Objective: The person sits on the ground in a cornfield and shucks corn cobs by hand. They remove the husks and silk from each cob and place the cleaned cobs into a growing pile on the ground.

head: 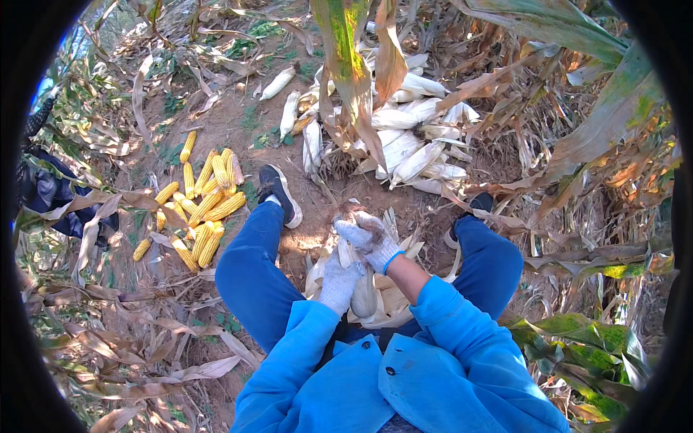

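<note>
Between my knees I hold an ear of corn in its pale dry husk, its base towards my body. My left hand, in a whitish knitted glove, is wrapped around the middle of the ear. At the ear's far, silk end, my right hand, gloved too, has its fingers closed on the tip and dark brown silk. Loose pulled husks lie beneath both hands. A pile of husked yellow corn cobs lies on the soil beyond my left knee. Ahead of my feet is a heap of unhusked ears.
Dry corn leaves hang over the heap in front. Standing stalks and broad leaves crowd the right side. Dry leaf litter covers the ground at left. Another person's dark clothing shows at the far left edge.
</note>
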The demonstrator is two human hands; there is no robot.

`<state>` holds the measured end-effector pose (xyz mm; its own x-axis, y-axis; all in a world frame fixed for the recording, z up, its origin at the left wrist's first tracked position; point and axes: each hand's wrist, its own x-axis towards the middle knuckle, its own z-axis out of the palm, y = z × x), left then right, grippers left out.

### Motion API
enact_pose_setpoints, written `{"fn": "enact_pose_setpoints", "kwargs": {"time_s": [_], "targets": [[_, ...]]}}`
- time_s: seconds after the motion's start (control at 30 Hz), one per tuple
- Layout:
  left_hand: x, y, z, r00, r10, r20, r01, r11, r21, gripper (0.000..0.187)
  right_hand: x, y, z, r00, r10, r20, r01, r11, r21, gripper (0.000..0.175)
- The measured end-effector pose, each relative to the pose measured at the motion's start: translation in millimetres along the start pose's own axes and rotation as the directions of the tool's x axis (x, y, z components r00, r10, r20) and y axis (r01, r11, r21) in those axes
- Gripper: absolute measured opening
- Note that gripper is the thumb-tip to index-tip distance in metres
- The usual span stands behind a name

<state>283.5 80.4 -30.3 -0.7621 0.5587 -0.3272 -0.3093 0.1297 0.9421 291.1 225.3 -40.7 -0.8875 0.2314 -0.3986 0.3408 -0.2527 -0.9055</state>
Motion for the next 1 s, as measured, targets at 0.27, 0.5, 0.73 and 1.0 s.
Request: {"fn": "enact_pose_setpoints", "kwargs": {"time_s": [0.27,0.5,0.73,1.0], "targets": [[-8.2,-6.3,-1.1,0.992,0.025,-0.124,-0.029,0.999,-0.024,0.058,8.9,37.9,12.7,0.998,-0.054,-0.041,0.058,0.994,0.097,0.037],[-13.9,12.0,9.0,0.976,-0.136,-0.171,0.061,0.921,-0.384,0.054,5.8,13.0,28.2,0.943,0.008,-0.333,0.232,0.702,0.673,0.015],[-1.3,28.7,13.3,0.945,0.074,-0.319,-0.063,0.997,0.042,0.050,0.2,-21.6,34.4,0.838,0.420,-0.349,0.018,0.617,0.787,0.025],[57.2,37.9,-47.8,0.875,-0.261,-0.408,-0.103,0.723,-0.684,0.059,-47.1,-38.4,5.0,0.994,-0.028,-0.106,0.100,0.629,0.771,0.029]]}}
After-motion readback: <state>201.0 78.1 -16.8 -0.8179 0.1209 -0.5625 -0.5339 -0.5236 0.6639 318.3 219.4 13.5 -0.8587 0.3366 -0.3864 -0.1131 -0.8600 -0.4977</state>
